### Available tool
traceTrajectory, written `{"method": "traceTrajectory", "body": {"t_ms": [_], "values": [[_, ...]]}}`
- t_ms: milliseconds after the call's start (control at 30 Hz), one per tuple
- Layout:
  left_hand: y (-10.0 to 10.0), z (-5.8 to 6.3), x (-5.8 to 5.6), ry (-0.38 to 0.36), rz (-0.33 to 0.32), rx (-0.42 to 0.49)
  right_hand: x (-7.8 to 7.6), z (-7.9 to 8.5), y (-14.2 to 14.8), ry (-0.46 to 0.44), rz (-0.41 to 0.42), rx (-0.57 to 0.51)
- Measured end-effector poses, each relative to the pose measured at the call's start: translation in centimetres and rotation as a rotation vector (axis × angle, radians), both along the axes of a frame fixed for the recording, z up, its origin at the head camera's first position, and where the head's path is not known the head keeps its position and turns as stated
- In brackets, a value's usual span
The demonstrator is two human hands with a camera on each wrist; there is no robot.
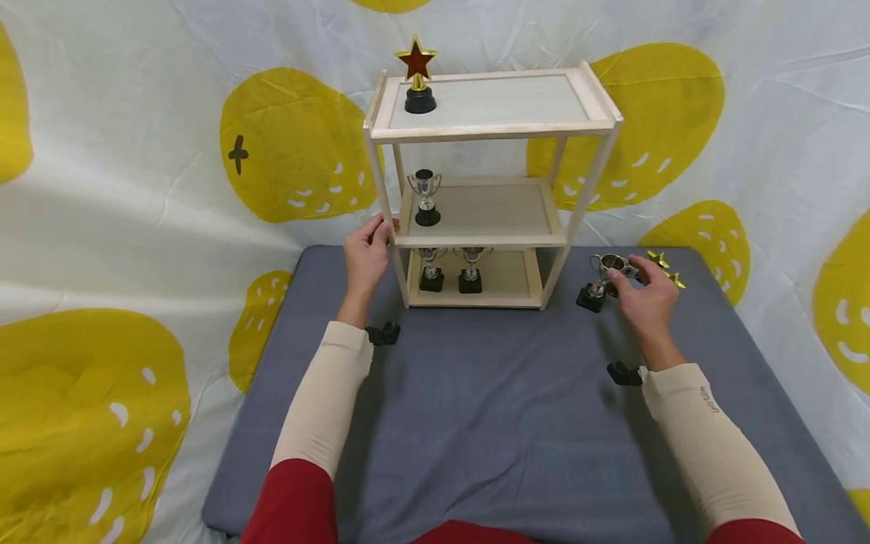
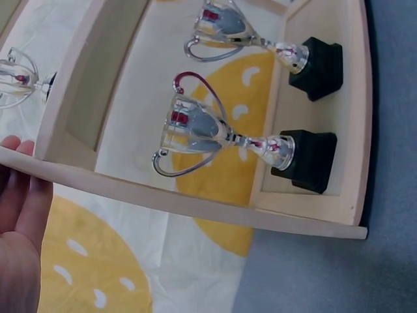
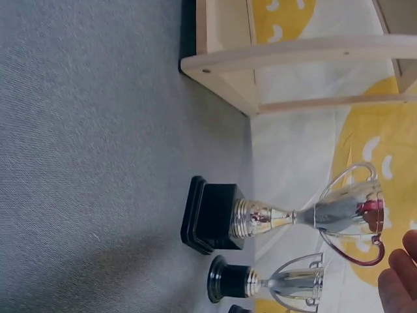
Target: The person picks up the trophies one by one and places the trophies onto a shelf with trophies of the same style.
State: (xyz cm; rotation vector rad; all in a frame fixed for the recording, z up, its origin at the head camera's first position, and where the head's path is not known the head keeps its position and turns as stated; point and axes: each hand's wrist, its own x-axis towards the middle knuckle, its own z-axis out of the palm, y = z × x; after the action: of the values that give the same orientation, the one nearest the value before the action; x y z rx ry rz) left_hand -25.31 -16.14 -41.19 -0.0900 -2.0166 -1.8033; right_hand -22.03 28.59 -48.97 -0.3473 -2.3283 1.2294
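My left hand (image 1: 367, 257) holds the left post of a pale wooden three-tier shelf (image 1: 469, 136), its fingers reaching behind the post in the left wrist view. My right hand (image 1: 649, 298) is at the upper right of a silver two-handled trophy cup (image 3: 348, 212) with a square black base. In the head view its thumb overlaps the cup rim. The right wrist view shows a small gap between the fingertips (image 3: 397, 287) and the near handle. That cup appears upright; whether its base touches the table cannot be told. Behind it stands a smaller silver trophy (image 3: 296, 287).
A star trophy (image 1: 419, 79) stands on the top tier at left and a silver cup (image 1: 426, 200) on the middle tier. Two more silver cups fill the bottom tier's left part. Gold stars (image 1: 666, 268) show beyond my right hand on the grey-covered table (image 1: 469, 408).
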Motion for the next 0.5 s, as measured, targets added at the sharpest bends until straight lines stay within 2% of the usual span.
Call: {"method": "traceTrajectory", "body": {"t_ms": [133, 267, 500], "values": [[-0.4, -1.1, -0.8, 0.0, 0.0, 0.007, -0.7, 0.0, 0.7, -0.067, -0.007, 0.023], [-0.7, -1.3, -0.9, 0.003, 0.024, 0.0, -1.5, -0.4, 1.1, -0.13, 0.017, 0.029], [-0.6, -1.4, -1.1, 0.03, 0.003, -0.027, -2.5, -1.2, 2.1, -0.143, 0.04, -0.007]]}}
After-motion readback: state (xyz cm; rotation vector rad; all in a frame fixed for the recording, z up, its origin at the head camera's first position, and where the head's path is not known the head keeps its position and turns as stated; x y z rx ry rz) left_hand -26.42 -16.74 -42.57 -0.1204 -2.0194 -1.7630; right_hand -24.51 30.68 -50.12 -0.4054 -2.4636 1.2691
